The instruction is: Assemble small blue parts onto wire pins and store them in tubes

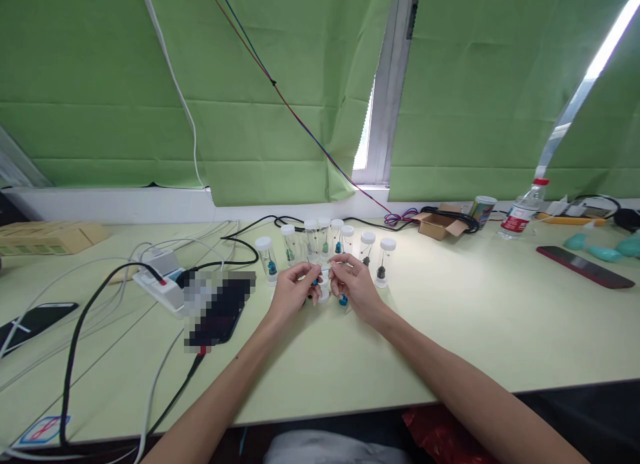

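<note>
Above the middle of the table, my left hand (296,287) and my right hand (357,287) face each other with the fingertips pinched. A thin cord (325,270) seems to run between the two pinches. A small blue piece (315,282) shows by my left fingers, partly hidden. Another blue piece (343,301) is just below my right fingers. Around and behind my hands stand several clear, white-capped vials. One vial (267,261) at the left has a blue piece inside, and one vial (385,264) at the right a dark one. White caps (323,295) sit low between my hands.
A power strip (160,287) with cables and a phone (225,311) lie to the left. Behind on the right are an open cardboard box (440,224), a printed can (483,212) and a water bottle (523,211). A red-edged phone (585,267) lies far right.
</note>
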The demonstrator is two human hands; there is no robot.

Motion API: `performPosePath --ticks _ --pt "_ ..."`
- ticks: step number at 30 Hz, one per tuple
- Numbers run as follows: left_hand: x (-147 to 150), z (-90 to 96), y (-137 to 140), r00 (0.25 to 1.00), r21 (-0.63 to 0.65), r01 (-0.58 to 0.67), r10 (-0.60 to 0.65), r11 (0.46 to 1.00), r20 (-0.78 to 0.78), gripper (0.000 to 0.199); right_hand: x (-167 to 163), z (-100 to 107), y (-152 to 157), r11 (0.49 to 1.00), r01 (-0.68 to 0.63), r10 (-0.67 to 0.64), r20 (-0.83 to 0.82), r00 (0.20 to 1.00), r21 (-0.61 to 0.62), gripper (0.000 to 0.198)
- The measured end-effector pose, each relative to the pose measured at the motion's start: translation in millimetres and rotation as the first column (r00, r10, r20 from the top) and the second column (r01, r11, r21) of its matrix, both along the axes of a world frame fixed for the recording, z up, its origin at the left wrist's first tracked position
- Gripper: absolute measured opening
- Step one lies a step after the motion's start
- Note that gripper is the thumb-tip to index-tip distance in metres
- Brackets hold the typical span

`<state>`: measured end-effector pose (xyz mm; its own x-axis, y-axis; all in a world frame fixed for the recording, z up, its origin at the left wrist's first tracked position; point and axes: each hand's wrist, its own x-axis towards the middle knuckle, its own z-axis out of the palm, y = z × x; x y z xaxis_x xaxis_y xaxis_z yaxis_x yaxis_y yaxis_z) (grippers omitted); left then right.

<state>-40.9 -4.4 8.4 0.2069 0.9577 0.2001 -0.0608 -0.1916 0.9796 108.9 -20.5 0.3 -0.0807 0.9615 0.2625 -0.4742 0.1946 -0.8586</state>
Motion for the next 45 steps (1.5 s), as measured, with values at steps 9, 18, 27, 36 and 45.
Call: performPosePath --ticks 9,18,27,36,45 --pt "-1.9 -3.5 2.6 1.0 0.004 0.02 -0.02 1.0 -0.004 0.034 0.9 -3.9 2.7 1.0 0.004 -0.004 0.003 1.0 0.005 0.032" --pt "-1.0 -0.7 -0.1 1.0 0.027 0.011 -0.011 1.0 -0.026 0.033 0.8 -4.9 3.0 1.0 0.011 -0.011 -0.002 1.0 -0.005 0.031" --pt "-1.9 1.1 -0.7 0.997 0.058 -0.004 0.008 0.998 -0.077 0.032 0.6 -3.3 1.6 0.999 0.033 -0.033 0.025 0.999 -0.023 0.034" --pt "-0.9 1.5 -1.8 0.999 0.039 0.003 -0.001 0.999 -0.051 0.032 -0.1 -4.6 1.8 0.998 0.056 -0.056 0.062 0.997 0.001 0.035" --pt "-0.9 2.2 -2.1 0.999 0.03 0.011 -0.009 0.999 -0.054 0.033 -0.5 -4.1 1.0 0.997 0.08 -0.079 0.108 0.991 -0.001 0.039"
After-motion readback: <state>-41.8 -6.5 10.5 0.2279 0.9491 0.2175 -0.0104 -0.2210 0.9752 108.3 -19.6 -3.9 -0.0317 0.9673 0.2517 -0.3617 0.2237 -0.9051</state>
